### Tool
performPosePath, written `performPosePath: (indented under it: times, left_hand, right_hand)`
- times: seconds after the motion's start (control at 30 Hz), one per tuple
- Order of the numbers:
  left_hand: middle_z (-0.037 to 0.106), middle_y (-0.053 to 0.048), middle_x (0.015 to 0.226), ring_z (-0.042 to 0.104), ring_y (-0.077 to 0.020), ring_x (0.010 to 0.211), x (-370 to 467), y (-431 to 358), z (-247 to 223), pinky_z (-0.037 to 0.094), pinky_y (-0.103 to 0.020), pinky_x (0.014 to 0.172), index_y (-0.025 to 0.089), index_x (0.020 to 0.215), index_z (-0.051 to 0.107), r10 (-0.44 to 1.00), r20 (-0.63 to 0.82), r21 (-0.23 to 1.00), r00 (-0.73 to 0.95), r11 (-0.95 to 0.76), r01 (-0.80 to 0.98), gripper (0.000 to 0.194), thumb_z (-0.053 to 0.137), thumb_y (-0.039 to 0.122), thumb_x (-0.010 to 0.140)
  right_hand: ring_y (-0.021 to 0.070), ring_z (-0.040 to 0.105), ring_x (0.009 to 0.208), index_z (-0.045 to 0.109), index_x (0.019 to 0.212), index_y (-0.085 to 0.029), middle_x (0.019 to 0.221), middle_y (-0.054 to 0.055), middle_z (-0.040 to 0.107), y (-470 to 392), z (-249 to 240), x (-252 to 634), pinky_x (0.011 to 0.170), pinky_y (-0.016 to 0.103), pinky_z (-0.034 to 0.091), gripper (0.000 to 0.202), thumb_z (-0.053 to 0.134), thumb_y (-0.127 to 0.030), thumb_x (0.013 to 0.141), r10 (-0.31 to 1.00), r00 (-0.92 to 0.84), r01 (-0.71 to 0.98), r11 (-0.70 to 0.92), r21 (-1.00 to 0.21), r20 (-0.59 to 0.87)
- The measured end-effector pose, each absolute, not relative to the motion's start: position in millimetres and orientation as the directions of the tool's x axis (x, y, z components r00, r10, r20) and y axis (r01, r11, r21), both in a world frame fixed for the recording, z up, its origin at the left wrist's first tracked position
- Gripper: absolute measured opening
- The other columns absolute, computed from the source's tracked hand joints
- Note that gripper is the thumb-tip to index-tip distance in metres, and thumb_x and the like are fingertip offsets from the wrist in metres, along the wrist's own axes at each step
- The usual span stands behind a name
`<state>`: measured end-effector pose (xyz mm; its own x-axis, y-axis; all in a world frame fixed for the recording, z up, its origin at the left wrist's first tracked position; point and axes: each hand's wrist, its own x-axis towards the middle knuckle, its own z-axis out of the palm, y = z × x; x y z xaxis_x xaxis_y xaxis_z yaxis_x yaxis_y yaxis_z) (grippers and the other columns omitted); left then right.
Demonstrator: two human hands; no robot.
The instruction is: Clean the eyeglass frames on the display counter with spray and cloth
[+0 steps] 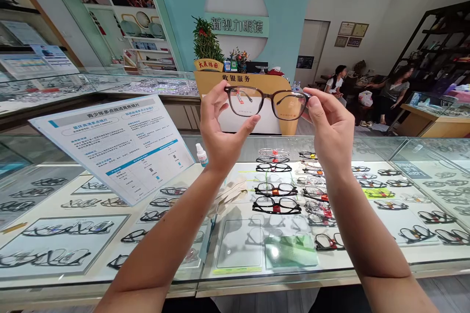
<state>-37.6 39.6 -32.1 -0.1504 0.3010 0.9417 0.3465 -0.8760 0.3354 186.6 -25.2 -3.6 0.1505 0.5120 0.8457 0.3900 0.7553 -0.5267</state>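
A pair of dark-framed eyeglasses (269, 100) is held up level above the glass counter, lenses facing me, with small print on the right lens. My left hand (222, 124) pinches the left end of the frame, its thumb spread below the left lens. At the right end, my right hand (328, 124) grips the frame between thumb and fingers. Both forearms reach out over the display case (235, 274). Beneath the hands, several black-framed glasses (276, 204) lie in rows inside the case.
A printed sheet (117, 146) stands tilted on the counter at the left. Near it is a small white bottle (201, 154). A green card (291, 251) lies toward the front. Behind stands a yellow cashier desk (209, 89); two people (336, 83) sit at the far right.
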Motion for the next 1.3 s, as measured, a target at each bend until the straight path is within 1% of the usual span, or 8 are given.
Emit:
performPosePath:
  times: [0.17,0.37,0.47,0.57,0.67,0.77,1.03,1.3]
  left_hand:
    - [0.059,-0.011,0.156,0.063,-0.0397,0.147,-32,25,-33,0.056,-0.061,0.118,0.043,0.159,0.053,0.235,0.953,0.297,-0.192,-0.851,0.433,0.088,0.087,0.075,0.084]
    - [0.06,-0.011,0.154,0.062,-0.0405,0.146,-31,23,-33,0.055,-0.06,0.117,0.043,0.159,0.054,0.192,0.961,0.268,-0.2,-0.825,0.498,0.091,0.09,0.074,0.081]
    - [0.06,-0.011,0.154,0.06,-0.0406,0.147,-30,26,-34,0.054,-0.061,0.119,0.042,0.159,0.052,0.175,0.966,0.25,-0.192,-0.83,0.499,0.095,0.091,0.076,0.079]
    - [0.059,-0.011,0.154,0.059,-0.0394,0.148,-30,29,-36,0.053,-0.061,0.121,0.041,0.16,0.05,0.152,0.971,0.225,-0.185,-0.843,0.488,0.093,0.088,0.075,0.083]
    - [0.059,-0.011,0.153,0.06,-0.0375,0.147,-31,33,-38,0.051,-0.06,0.123,0.039,0.16,0.048,0.11,0.979,0.181,-0.172,-0.858,0.481,0.087,0.085,0.072,0.088]
    - [0.058,-0.01,0.154,0.059,-0.0371,0.149,-31,39,-39,0.049,-0.059,0.126,0.04,0.161,0.048,0.073,0.984,0.139,-0.16,-0.879,0.457,0.088,0.086,0.071,0.088]
    - [0.058,-0.009,0.158,0.061,-0.0355,0.15,-29,53,-42,0.049,-0.059,0.13,0.04,0.159,0.049,0.185,0.971,0.222,-0.154,-0.936,0.273,0.091,0.088,0.075,0.085]
    - [0.059,-0.01,0.157,0.064,-0.0339,0.147,-25,53,-46,0.05,-0.055,0.129,0.04,0.155,0.053,0.309,0.941,0.329,-0.141,-0.931,0.16,0.088,0.09,0.075,0.083]
  right_hand:
    - [0.026,0.08,0.123,0.078,0.139,-0.034,0.133,0.007,0.083,-12,-7,192,0.102,0.049,0.07,0.042,0.057,-0.059,0.112,0.59,0.137,0.27,0.751,-0.603,0.796]
    - [0.0269,0.079,0.13,0.08,0.134,-0.034,0.136,0.008,0.083,-4,-10,194,0.108,0.049,0.067,0.041,0.065,-0.062,0.107,0.652,0.161,0.143,0.727,-0.672,0.741]
    - [0.0275,0.078,0.133,0.079,0.137,-0.034,0.139,0.008,0.082,-2,-11,194,0.109,0.049,0.067,0.044,0.063,-0.064,0.108,0.638,0.152,0.169,0.735,-0.656,0.755]
    - [0.0274,0.077,0.134,0.077,0.142,-0.033,0.142,0.009,0.08,-1,-12,193,0.109,0.048,0.066,0.048,0.06,-0.065,0.11,0.602,0.141,0.208,0.758,-0.618,0.786]
    - [0.0267,0.078,0.131,0.08,0.136,-0.034,0.142,0.007,0.08,-2,-13,191,0.109,0.046,0.066,0.043,0.065,-0.062,0.108,0.585,0.176,0.144,0.78,-0.609,0.792]
    - [0.0261,0.078,0.129,0.083,0.13,-0.036,0.139,0.005,0.081,-4,-13,189,0.109,0.044,0.065,0.036,0.069,-0.06,0.107,0.566,0.2,0.103,0.799,-0.592,0.799]
    - [0.0249,0.079,0.12,0.082,0.125,-0.035,0.125,0.005,0.083,-10,-11,186,0.108,0.045,0.065,0.033,0.069,-0.059,0.107,0.569,0.199,0.103,0.798,-0.594,0.798]
    - [0.0267,0.081,0.121,0.081,0.122,-0.031,0.126,0.008,0.084,-15,-7,184,0.109,0.046,0.064,0.032,0.064,-0.055,0.109,0.605,0.151,0.036,0.787,-0.616,0.782]
